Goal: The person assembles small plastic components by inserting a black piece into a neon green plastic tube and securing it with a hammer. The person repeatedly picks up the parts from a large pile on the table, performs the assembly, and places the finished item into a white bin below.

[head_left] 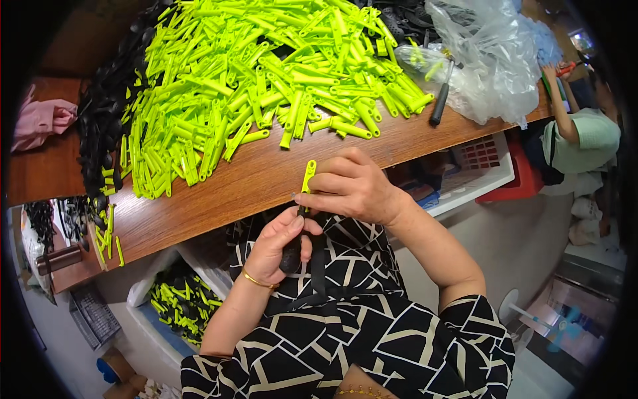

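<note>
In front of my body, at the table's near edge, my two hands meet around a small assembly. My right hand [352,186] pinches a neon yellow-green plastic handle piece [310,170], its end with a hole pointing up. Below it, my left hand [271,247] grips a black part with a rounded lower end [290,257]. The two parts come together between my fingertips, which hide the exact joint. Beyond my hands, a large heap of matching yellow-green handle pieces [246,93] covers much of the wooden table [219,196].
Black parts [100,133] pile up along the left. A black-handled tool [440,103] lies beside clear plastic bags [492,66]. Below stand a white crate [488,173] and a lined bin of yellow-green and black pieces [183,299]. Another person [578,139] works at the right.
</note>
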A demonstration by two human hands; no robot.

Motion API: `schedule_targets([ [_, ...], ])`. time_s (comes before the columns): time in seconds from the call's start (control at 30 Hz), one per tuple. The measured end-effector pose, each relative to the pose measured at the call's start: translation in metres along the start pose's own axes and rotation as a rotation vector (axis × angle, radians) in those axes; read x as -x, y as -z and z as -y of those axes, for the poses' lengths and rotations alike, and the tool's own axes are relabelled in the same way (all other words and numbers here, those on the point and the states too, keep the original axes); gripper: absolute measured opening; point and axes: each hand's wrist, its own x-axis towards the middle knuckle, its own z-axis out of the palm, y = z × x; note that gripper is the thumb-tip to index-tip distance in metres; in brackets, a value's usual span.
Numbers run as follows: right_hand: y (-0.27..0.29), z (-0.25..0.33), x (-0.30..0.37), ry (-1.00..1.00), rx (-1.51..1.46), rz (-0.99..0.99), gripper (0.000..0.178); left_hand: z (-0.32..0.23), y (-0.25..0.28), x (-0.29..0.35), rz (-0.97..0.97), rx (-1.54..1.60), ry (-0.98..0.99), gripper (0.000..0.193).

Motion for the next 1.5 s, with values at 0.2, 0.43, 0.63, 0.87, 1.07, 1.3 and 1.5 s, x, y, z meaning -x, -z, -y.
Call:
schedule_targets([
  [0.2,0.003,-0.008,0.003,-0.147,-0.134,0.03,0.028,0.004,-0.004,-0.006,-0.257,-0.277,-0.098,0.035],
  [0.43,0.04,-0.088,0.005,-0.485,0.109,-0.109,0.019,0.0,-0.01,-0.004,-0.293,-0.289,-0.089,0.037],
  [0.63,0.032,-0.119,-0.002,-0.497,0.218,0.014,0.015,0.001,-0.013,-0.006,-0.316,-0.286,-0.089,0.039],
  [0.87,0.035,-0.077,-0.007,-0.982,-0.703,-0.211,0.023,0.001,-0.016,-0.01,-0.299,-0.278,-0.069,0.038],
  [1.07,0.044,-0.033,-0.016,-0.495,-0.527,0.2,0.021,0.009,-0.013,-0.016,-0.297,-0.483,-0.105,0.035],
  [1.3,0.04,-0.023,-0.034,-0.361,-0.506,0.41,0.014,0.014,-0.01,-0.016,-0.293,-0.573,-0.159,0.035],
  [1.5,0.023,-0.023,-0.035,-0.361,-0.477,0.446,0.012,0.014,-0.01,-0.017,-0.293,-0.547,-0.152,0.036],
])
